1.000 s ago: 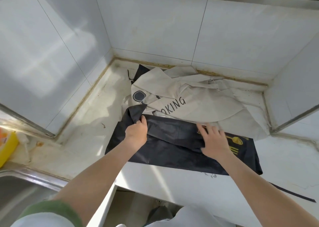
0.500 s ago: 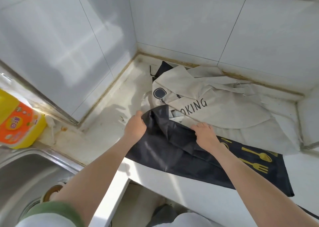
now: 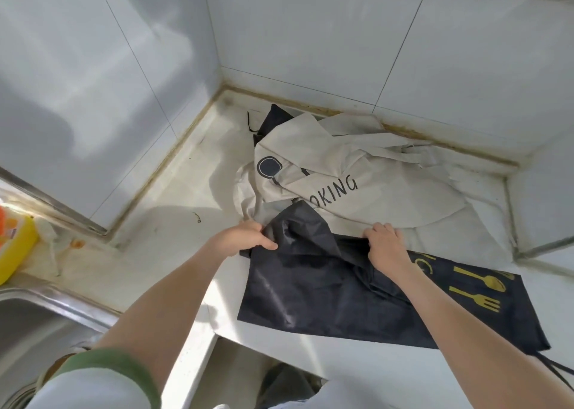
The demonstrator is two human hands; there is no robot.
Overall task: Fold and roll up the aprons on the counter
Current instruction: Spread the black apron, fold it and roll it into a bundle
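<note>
Head | left hand (image 3: 240,237), right hand (image 3: 386,247) pinch black apron (image 3: 310,293) | right grip half hidden by fold

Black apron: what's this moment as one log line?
left hand: grips black apron | right hand: grips black apron | beige apron: crumpled behind

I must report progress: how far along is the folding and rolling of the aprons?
Nothing looks finished: no rolled apron shows. In hand: the left hand and right hand hold the dark apron, its far edge bunched. Left: folding and rolling it, then the crumpled beige apron behind.
</note>
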